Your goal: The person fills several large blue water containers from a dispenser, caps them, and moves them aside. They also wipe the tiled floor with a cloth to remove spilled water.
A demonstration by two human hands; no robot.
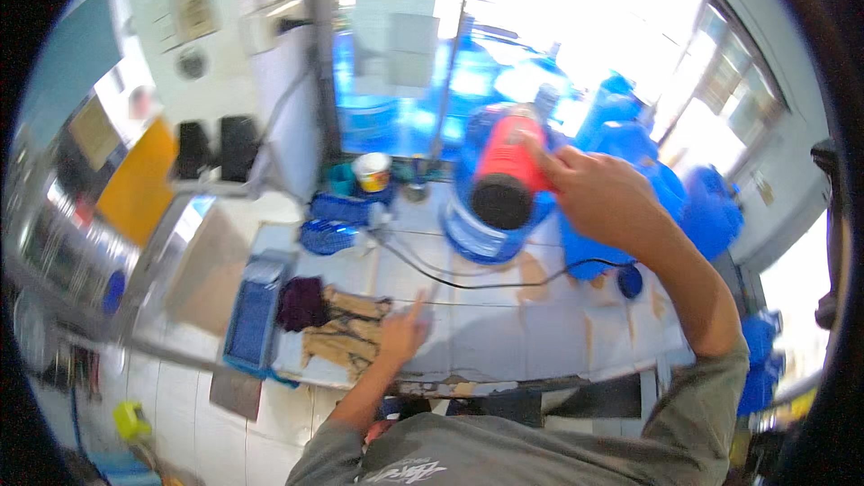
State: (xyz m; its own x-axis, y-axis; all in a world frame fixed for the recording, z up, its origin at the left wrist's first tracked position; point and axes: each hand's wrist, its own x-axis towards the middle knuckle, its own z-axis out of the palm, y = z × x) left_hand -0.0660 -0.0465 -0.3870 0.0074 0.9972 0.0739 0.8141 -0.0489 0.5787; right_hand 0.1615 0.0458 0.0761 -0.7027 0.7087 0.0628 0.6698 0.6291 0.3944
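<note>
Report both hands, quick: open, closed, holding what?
Left hand: looks open, nothing visibly held, by the tan cloth.
Right hand: closed, holding the red tool.

Counter (477, 342), white-tiled, brown-stained. Left of the left-hand fingers (419, 301) lie 1 tan patterned cloth (346, 333), 1 dark purple cloth (303, 303), then 1 blue tray (244, 363). Ahead of the fingers: 1 black cable (486, 287). Well to their right: 1 round blue cap (630, 282).

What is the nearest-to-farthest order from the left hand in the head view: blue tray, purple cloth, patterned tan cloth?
1. Patterned tan cloth: beside the left hand.
2. Purple cloth: farther left.
3. Blue tray: leftmost of these.
</note>
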